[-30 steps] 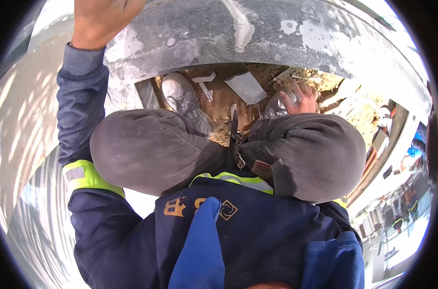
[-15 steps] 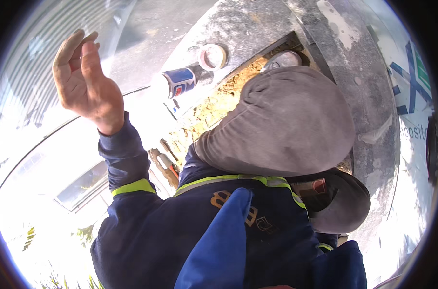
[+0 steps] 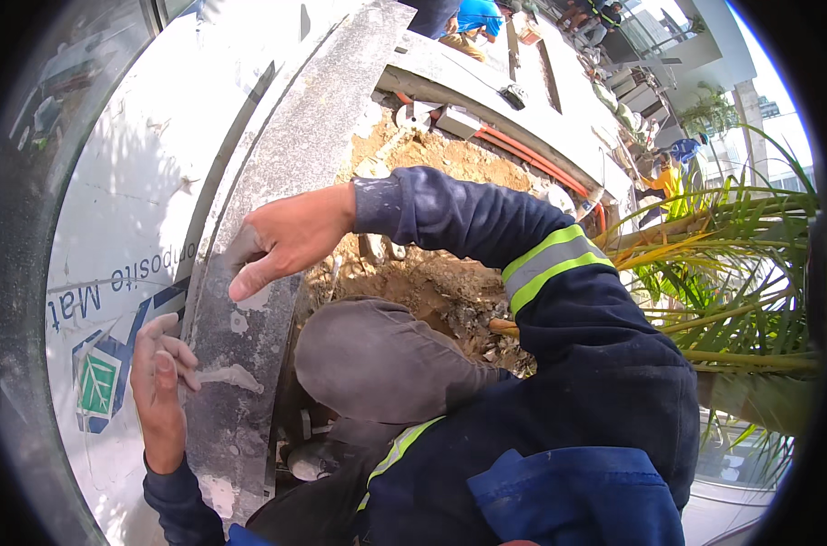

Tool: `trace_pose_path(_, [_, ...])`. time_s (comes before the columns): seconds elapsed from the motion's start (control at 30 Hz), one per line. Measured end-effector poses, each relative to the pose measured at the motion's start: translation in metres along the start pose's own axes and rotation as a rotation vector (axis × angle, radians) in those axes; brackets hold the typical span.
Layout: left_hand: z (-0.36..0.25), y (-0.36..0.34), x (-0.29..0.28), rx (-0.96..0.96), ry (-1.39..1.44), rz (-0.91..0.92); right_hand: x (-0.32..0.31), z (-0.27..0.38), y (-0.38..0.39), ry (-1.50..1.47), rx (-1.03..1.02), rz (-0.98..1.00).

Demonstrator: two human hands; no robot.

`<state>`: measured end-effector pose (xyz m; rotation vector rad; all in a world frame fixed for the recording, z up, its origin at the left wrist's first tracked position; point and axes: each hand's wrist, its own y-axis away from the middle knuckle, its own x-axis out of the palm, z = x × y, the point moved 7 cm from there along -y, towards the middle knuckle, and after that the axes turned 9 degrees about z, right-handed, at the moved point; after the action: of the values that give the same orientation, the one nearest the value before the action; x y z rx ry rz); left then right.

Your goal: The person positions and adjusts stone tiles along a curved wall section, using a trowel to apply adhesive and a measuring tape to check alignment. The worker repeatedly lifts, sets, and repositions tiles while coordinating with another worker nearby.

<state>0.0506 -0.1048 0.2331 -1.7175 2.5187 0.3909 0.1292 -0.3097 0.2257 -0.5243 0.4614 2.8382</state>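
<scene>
My left hand [image 3: 166, 387] is raised at the lower left over the white printed board [image 3: 131, 218] and the edge of the mottled grey ledge [image 3: 240, 414], its fingers loosely bent and apart, holding nothing. My right hand [image 3: 277, 238] reaches across from the right above that ledge, fingers bent down, thumb apart, with nothing visible in it. My grey-trousered knee [image 3: 377, 355] is beside the ledge, over a trench of loose soil [image 3: 431, 282]. Part of a shoe [image 3: 313, 460] shows below the knee.
Orange pipes [image 3: 532, 164] and a concrete edge [image 3: 486, 86] border the trench. Co-workers in blue [image 3: 475, 20] and yellow [image 3: 666, 182] are farther off. Palm fronds [image 3: 732, 300] fill the right side. A dark glass-like surface [image 3: 49, 109] curves along the far left.
My view has swung round sharply from the paint can and tape toward the printed board and trench. My right hand now shows, extended over the ledge; my left hand is lower in view.
</scene>
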Motion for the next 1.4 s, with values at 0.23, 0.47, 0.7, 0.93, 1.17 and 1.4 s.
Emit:
trace_pose_path(0.23, [0.058,-0.037,-0.076,0.082,-0.191,-0.323,-0.059,-0.095,0.060,0.627,0.091,-0.382])
trace_pose_path(0.47, [0.181,0.150,-0.157,-0.452,-0.826,-0.558,-0.130,-0.414,0.416,0.860,1.242,-0.636])
trace_pose_path(0.7, [0.153,0.158,-0.178,-0.576,-1.271,-0.448,-0.168,-0.475,0.563,0.269,1.389,-1.466])
trace_pose_path(0.93, [0.128,0.085,-0.155,-0.663,-1.346,-0.226,-0.214,-0.523,0.672,0.435,1.565,-1.280])
trace_pose_path(1.17, [0.090,0.124,-0.159,-0.760,-1.403,-0.255,-0.241,-0.552,0.661,0.531,1.554,-1.175])
trace_pose_path(1.4, [0.055,0.087,-0.121,-0.709,-1.327,-0.406,-0.216,-0.523,0.634,0.387,1.720,-1.233])
